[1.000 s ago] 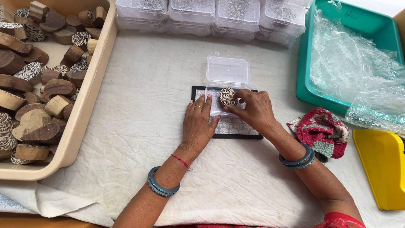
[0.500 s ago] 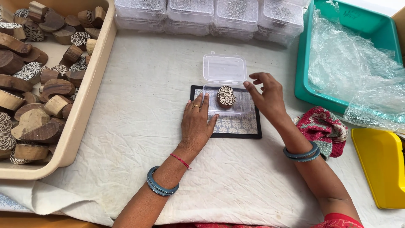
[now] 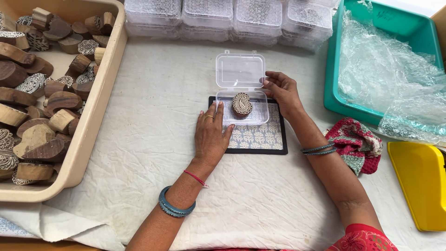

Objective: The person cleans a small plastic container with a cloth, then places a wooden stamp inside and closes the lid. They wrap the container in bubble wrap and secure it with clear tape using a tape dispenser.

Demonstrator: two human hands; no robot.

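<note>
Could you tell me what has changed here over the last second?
The right hand let go of the carved wooden stamp, leaving it in the clear plastic box, and moved up to the box's right edge by the open lid. The left hand stayed flat at the box's left side on the patterned mat.

Looks like a small craft workshop / packing stn for hand block-printing stamps. Left of frame: big beige tray (image 3: 100, 100) piled w/ carved wooden blocks (image 3: 44, 100). Top centre: stacks of clear plastic boxes (image 3: 232, 18), each already holding a block. Counter (image 3: 148, 130) covered w/ white cloth, worktop style. Upper right: teal bin (image 3: 337, 74) full of bubble wrap (image 3: 390, 79), i.e. packing material. Centre: one open clear box (image 3: 241, 88) w/ a paisley block (image 3: 242, 104) inside, on a printed pad (image 3: 260, 139).
</note>
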